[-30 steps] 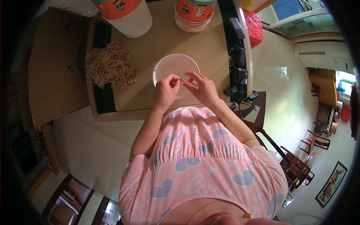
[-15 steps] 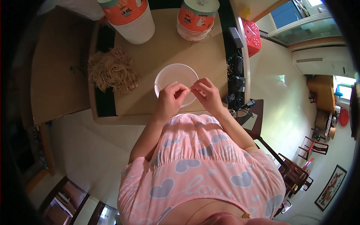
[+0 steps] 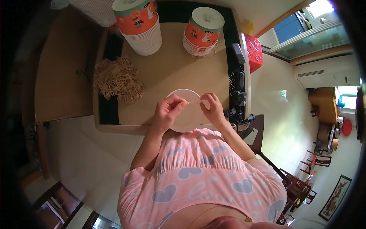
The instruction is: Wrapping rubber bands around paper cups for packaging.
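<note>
My left hand (image 3: 167, 111) and my right hand (image 3: 213, 111) both pinch a thin cord (image 3: 194, 102), stretched short and straight between their fingertips. Beneath them, at the near table edge, is a round white paper bucket (image 3: 186, 121), partly covered by my hands. To the left lies a loose heap of tan cords (image 3: 119, 81). Behind it leans a tall stack of nested paper buckets (image 3: 141, 32), white with an orange and green printed band. Farther right, another orange-printed bucket stack (image 3: 203, 32) stands with pale cords around its lower part.
A tan board (image 3: 171, 68) covers most of the table. Black power adapters and cables (image 3: 239, 80) line its right edge, with a red plastic stool (image 3: 253, 53) beyond. A big cardboard box (image 3: 63, 80) stands on the left, and a dark chair (image 3: 258, 133) is at the near right.
The cord between my hands now shows, as the fingertips have drawn apart. The white bucket appears nearer to me and more tilted. The whole view has shifted slightly.
</note>
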{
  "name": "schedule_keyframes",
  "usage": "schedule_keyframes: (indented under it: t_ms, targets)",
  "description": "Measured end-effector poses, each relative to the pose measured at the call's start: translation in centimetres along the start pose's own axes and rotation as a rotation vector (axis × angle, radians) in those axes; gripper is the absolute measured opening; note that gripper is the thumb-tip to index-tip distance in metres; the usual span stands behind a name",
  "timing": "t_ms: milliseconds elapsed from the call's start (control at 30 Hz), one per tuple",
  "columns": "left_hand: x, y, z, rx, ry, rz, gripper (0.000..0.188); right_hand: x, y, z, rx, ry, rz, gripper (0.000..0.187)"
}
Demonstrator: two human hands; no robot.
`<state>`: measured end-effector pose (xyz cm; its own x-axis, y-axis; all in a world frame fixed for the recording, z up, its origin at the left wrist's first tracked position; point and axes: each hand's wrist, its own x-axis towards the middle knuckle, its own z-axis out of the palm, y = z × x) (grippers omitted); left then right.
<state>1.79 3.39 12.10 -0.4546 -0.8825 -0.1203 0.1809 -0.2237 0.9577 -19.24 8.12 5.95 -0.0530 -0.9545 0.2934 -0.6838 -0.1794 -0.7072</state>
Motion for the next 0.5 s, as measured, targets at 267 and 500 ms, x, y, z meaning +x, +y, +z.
schedule_keyframes:
  t_ms: [267, 500]
  targets:
    - [0.7, 0.9, -0.8, 0.775, 0.058, 0.082, 0.025, 2.7, -1.4, -1.0, 0.281, -0.207, 0.186, 0.022]
    - [2.5, -8.2, -8.3, 0.707, 0.136, -0.014, 0.024, 1.8, -1.0, 0.0, 0.044, -0.083, 0.334, 0.022]
